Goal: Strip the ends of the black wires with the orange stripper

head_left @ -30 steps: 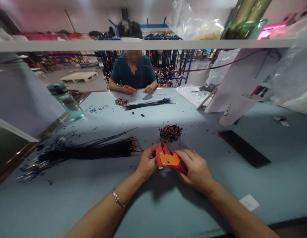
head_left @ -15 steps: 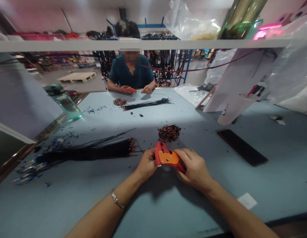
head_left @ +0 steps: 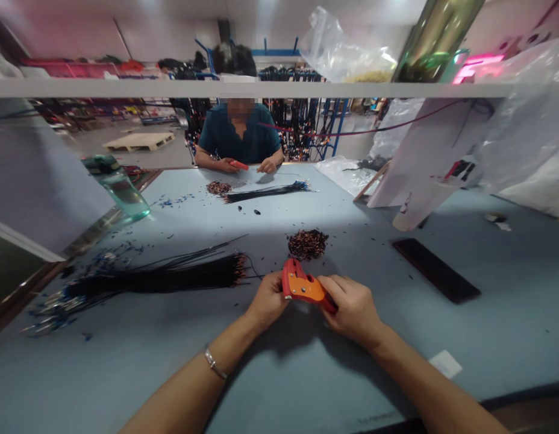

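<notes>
My right hand (head_left: 354, 307) is wrapped around the handles of a red and orange wire stripper (head_left: 305, 286), held above the table in front of me. At the stripper's jaw end, my left hand (head_left: 269, 300) is closed in a pinch. A thin black wire (head_left: 253, 269) runs into its fingers; the wire's tip is hidden by the hand and tool. To the left lies a thick bundle of black wires (head_left: 171, 274), copper-coloured ends toward me and blue and silver ends at far left. Just beyond the stripper sits a heap of small black and copper-coloured pieces (head_left: 307, 244).
Across the table a person (head_left: 238, 135) holds a red tool beside another wire bundle (head_left: 268, 191). A dark phone (head_left: 435, 269) and a white paper piece (head_left: 446, 364) lie at right. A bottle (head_left: 126, 193) leans at left. A shelf (head_left: 279, 90) crosses above.
The stripper's handles look a little more closed in my right hand. Both hands stay nearly in place, and the view has shifted slightly.
</notes>
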A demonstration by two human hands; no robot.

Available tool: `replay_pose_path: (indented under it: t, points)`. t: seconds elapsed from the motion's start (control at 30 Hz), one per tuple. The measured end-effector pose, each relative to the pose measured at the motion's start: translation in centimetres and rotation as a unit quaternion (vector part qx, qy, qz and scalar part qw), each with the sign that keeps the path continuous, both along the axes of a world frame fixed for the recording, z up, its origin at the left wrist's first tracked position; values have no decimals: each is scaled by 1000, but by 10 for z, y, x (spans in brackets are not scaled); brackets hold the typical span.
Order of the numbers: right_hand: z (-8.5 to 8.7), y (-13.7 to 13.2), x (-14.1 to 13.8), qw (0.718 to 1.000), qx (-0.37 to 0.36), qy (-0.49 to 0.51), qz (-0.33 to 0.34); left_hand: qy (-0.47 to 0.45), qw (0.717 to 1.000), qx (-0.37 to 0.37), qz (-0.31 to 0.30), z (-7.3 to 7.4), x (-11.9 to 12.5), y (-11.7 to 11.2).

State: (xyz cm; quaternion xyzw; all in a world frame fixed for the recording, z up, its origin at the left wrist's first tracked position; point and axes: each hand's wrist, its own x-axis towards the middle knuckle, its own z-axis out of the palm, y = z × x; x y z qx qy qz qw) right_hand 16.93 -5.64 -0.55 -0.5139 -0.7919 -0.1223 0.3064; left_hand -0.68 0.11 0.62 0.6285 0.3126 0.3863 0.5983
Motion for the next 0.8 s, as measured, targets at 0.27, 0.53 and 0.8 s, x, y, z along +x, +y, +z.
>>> replay_pose_path:
  t: [0.27,0.53,0.8]
  points:
    - [1,-1,-1,1000,-5,-5,1,15,1000,-24,8,-1,1,0]
    - [-1,-2,0,1000,-17,4,1,-8,998,-59,-17,-1,2,2]
    - [-1,-2,-1,1000,-21,13,-6,34,999,-31,11,-11,0,4]
